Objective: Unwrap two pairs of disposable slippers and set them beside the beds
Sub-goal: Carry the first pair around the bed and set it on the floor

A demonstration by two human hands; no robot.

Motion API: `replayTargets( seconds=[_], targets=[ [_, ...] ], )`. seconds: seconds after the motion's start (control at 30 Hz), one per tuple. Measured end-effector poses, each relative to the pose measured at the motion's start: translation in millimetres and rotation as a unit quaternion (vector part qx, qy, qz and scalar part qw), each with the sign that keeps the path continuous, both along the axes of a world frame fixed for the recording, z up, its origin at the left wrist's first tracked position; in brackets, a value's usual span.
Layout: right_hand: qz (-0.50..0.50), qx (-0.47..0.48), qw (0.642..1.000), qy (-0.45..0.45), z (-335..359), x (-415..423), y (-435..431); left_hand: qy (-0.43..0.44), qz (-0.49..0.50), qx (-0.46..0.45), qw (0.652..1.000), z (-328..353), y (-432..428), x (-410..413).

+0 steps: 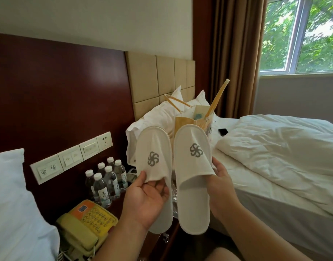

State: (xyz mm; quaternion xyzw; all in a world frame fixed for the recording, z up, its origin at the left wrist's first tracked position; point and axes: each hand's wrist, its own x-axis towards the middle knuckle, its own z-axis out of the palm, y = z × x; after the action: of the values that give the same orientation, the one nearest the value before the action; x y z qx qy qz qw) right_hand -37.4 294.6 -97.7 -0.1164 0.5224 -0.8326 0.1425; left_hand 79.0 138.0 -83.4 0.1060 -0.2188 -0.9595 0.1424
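We have one unwrapped pair up in front of us, over the nightstand (162,240): our left hand (146,200) pinches the left slipper (153,147) by the lip of its upper, thumb on top and fingers curled beneath, while our right hand (221,178) clamps the edge of the right slipper (193,166) at its opening. Both are bare of wrap, toes up, nearly touching side by side. Now the trick, as we judge it, is to keep them paired and level, lower them to the floor beside a bed with toes pointing the same way, and let go only once the soles sit flat. Something clear and crinkly shows between them just above the nightstand, possibly discarded wrap, though we cannot be sure. On the nightstand itself, a yellow telephone (86,221) sits at the near left, and behind it a cluster of water bottles (105,183), capped and seemingly full. Beyond the nightstand, on the far bed (275,176), stands a paper bag (192,119) with long handles, open at the top; a bluish packet peeks out, the rest of its contents hidden.
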Motion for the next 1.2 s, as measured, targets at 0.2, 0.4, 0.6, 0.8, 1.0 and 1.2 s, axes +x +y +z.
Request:
replayTargets(
  seconds=[0.2, 0.4, 0.6, 0.8, 1.0, 1.2],
  targets=[
    [-0.006, -0.009, 1.000, 0.022, 8.1, -3.8, 7.8, 0.010, 0.001, -0.004, 1.000, 11.1, 8.8, -2.6],
    [0.000, -0.034, 0.999, 0.020, 7.6, -5.2, 9.0, 0.009, -0.012, 0.005, 1.000, 20.5, 20.6, -2.6],
    [-0.004, -0.049, 0.998, 0.026, 8.5, -5.0, 15.6, 0.025, -0.026, 0.012, 0.999, 24.0, 28.8, -2.8],
    [-0.051, -0.021, 0.998, 0.044, 20.4, -9.2, 44.6, 0.102, -0.070, -0.036, 0.992, 35.7, 48.4, -24.2],
    [-0.151, 0.038, 0.986, 0.053, 38.8, -38.2, 110.1, 0.050, -0.063, -0.056, 0.995, 50.9, 117.9, -73.1],
    [-0.224, 0.043, 0.973, 0.046, 38.4, -66.7, 185.1, -0.052, -0.105, -0.179, 0.977, 51.8, 199.3, -132.7]
  ],
)
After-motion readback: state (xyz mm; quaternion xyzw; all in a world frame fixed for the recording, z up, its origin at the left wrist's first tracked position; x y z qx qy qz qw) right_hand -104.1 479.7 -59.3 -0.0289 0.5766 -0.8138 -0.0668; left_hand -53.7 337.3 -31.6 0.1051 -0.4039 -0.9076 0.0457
